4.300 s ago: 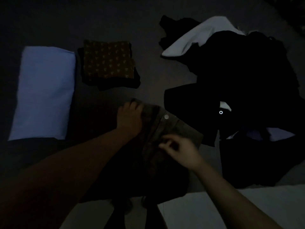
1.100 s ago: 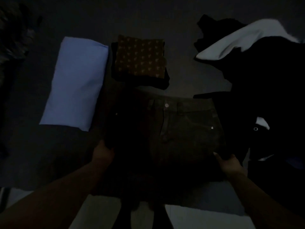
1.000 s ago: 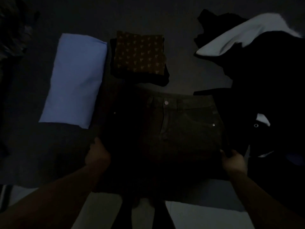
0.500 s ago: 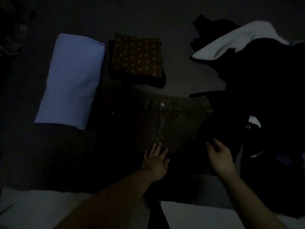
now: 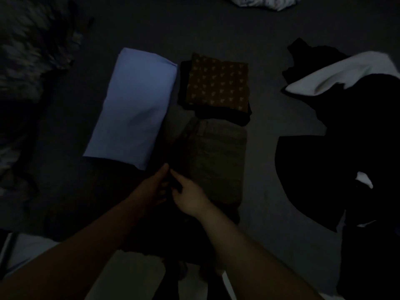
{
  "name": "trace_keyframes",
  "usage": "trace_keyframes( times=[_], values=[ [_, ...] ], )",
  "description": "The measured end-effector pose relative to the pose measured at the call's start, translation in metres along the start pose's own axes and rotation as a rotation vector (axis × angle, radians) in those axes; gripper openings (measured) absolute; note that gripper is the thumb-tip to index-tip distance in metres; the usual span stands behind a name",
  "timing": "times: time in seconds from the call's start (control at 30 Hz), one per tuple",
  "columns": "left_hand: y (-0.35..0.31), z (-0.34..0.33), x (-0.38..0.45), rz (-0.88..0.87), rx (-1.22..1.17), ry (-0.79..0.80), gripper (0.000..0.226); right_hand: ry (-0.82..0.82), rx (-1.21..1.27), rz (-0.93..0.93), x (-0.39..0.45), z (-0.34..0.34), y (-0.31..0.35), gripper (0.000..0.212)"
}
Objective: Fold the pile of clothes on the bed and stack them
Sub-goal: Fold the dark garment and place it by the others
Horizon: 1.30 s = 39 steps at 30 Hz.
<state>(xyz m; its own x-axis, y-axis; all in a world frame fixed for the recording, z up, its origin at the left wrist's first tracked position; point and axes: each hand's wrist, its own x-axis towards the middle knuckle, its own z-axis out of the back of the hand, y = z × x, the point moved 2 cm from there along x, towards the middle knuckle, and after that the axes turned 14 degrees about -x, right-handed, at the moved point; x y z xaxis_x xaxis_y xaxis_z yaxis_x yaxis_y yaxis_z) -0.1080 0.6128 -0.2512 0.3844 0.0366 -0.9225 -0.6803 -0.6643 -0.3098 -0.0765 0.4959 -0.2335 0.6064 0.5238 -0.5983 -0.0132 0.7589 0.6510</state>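
We see a pale blue folded cloth, a brown folded garment with small orange motifs, olive-brown trousers, a black pile and a grey bed.

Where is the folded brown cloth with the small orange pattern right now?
The folded brown patterned cloth lies on the bed in the upper middle of the head view, atop a dark folded garment, just right of the folded light-blue cloth and behind the olive-brown trousers.

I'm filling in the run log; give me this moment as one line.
step: folding trousers | state: folded in half lengthwise | left hand and right hand: at its left edge, grip unclear | folded stack behind | unfolded pile right
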Motion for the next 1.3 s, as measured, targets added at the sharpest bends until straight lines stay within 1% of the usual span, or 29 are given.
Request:
trace_keyframes(
  times=[0.07,0.1,0.17,0.27,0.33,0.4,0.43,0.47,0.5,0.53,0.57,0.6,0.63,0.67,0.7,0.73,0.77,0.8,0.83,0.9,0.97,1.03,1.1,1.13,1.17,1.2,1.23,1.27,1.3],
  values=[
    [0.001,-0.001,0.001,-0.051,0.122,-0.04,0.04,0.055,-0.064,0.032,0.004,-0.003,-0.004,0.056],
    [0.0,-0.006,0.0,-0.059,0.145,-0.042,0.028,0.058,-0.089,0.05,0.005,-0.003,-0.006,0.055],
    [-0.006,-0.017,0.002,-0.08,0.14,-0.05,0.011,0.005,-0.076,0.085,0.005,-0.003,-0.011,0.052],
    [-0.017,-0.02,0.012,-0.209,0.093,-0.086,0.017,-0.134,0.0,0.085,-0.001,-0.014,-0.003,0.052],
    [-0.025,-0.015,0.016,-0.301,0.082,-0.149,0.016,-0.124,0.097,0.096,-0.003,-0.026,0.007,0.058],
    [-0.03,-0.005,0.02,-0.391,0.174,-0.236,0.019,-0.089,0.166,0.102,-0.006,-0.03,0.008,0.055],
    [-0.031,0.0,0.023,-0.423,0.286,-0.261,0.02,-0.144,0.153,0.083,-0.007,-0.027,0.003,0.048],
    [-0.03,0.005,0.027,-0.421,0.432,-0.28,0.023,-0.27,0.089,0.034,-0.008,-0.018,-0.006,0.042],
    [-0.028,0.01,0.03,-0.393,0.568,-0.301,0.029,-0.433,0.005,-0.046,-0.011,-0.007,-0.018,0.038],
    [-0.027,0.013,0.032,-0.364,0.657,-0.318,0.036,-0.602,-0.08,-0.165,-0.015,0.005,-0.033,0.035],
    [-0.026,0.013,0.034,-0.351,0.684,-0.325,0.043,-0.733,-0.13,-0.301,-0.018,0.016,-0.053,0.037],
    [-0.028,0.008,0.036,-0.359,0.675,-0.309,0.049,-0.785,-0.111,-0.46,-0.021,0.027,-0.07,0.047],
    [-0.03,0.001,0.038,-0.385,0.655,-0.277,0.052,-0.748,0.009,-0.597,-0.021,0.035,-0.086,0.065],
    [-0.032,-0.008,0.041,-0.413,0.633,-0.235,0.054,-0.668,0.191,-0.661,-0.018,0.042,-0.096,0.079],
    [-0.034,-0.016,0.045,-0.422,0.61,-0.201,0.057,-0.565,0.361,-0.669,-0.013,0.046,-0.103,0.081],
    [-0.035,-0.023,0.049,-0.411,0.561,-0.182,0.064,-0.447,0.491,-0.661,-0.009,0.048,-0.104,0.071],
    [-0.037,-0.027,0.054,-0.369,0.49,-0.178,0.073,-0.357,0.562,-0.64,-0.005,0.05,-0.102,0.06],
    [-0.038,-0.03,0.057,-0.326,0.422,-0.194,0.08,-0.334,0.577,-0.628,-0.001,0.052,-0.101,0.056],
    [-0.037,-0.03,0.063,-0.284,0.385,-0.212,0.082,-0.344,0.598,-0.605,0.004,0.054,-0.101,0.057],
    [-0.032,-0.032,0.07,-0.253,0.452,-0.208,0.072,-0.429,0.586,-0.6,0.009,0.056,-0.108,0.058],
    [-0.019,-0.038,0.071,-0.246,0.56,-0.165,0.059,-0.51,0.543,-0.628,0.009,0.064,-0.113,0.052],
    [-0.002,-0.041,0.072,-0.184,0.584,-0.129,0.051,-0.53,0.466,-0.639,0.007,0.074,-0.121,0.049],
    [0.006,-0.042,0.073,-0.136,0.56,-0.142,0.047,-0.485,0.376,-0.62,0.005,0.085,-0.127,0.049],
    [0.002,-0.042,0.074,-0.156,0.578,-0.169,0.048,-0.437,0.362,-0.596,0.005,0.092,-0.128,0.046],
    [-0.005,-0.042,0.075,-0.215,0.614,-0.214,0.053,-0.398,0.383,-0.559,0.007,0.102,-0.128,0.037],
    [-0.016,-0.043,0.078,-0.304,0.649,-0.27,0.062,-0.376,0.425,-0.519,0.01,0.116,-0.125,0.024],
    [-0.031,-0.048,0.078,-0.421,0.676,-0.325,0.072,-0.373,0.463,-0.486,0.015,0.134,-0.119,0.015],
    [-0.049,-0.056,0.078,-0.558,0.66,-0.372,0.075,-0.398,0.493,-0.46,0.023,0.155,-0.114,0.017],
    [-0.07,-0.067,0.078,-0.71,0.607,-0.388,0.074,-0.409,0.508,-0.435,0.034,0.175,-0.113,0.027]
  ],
)
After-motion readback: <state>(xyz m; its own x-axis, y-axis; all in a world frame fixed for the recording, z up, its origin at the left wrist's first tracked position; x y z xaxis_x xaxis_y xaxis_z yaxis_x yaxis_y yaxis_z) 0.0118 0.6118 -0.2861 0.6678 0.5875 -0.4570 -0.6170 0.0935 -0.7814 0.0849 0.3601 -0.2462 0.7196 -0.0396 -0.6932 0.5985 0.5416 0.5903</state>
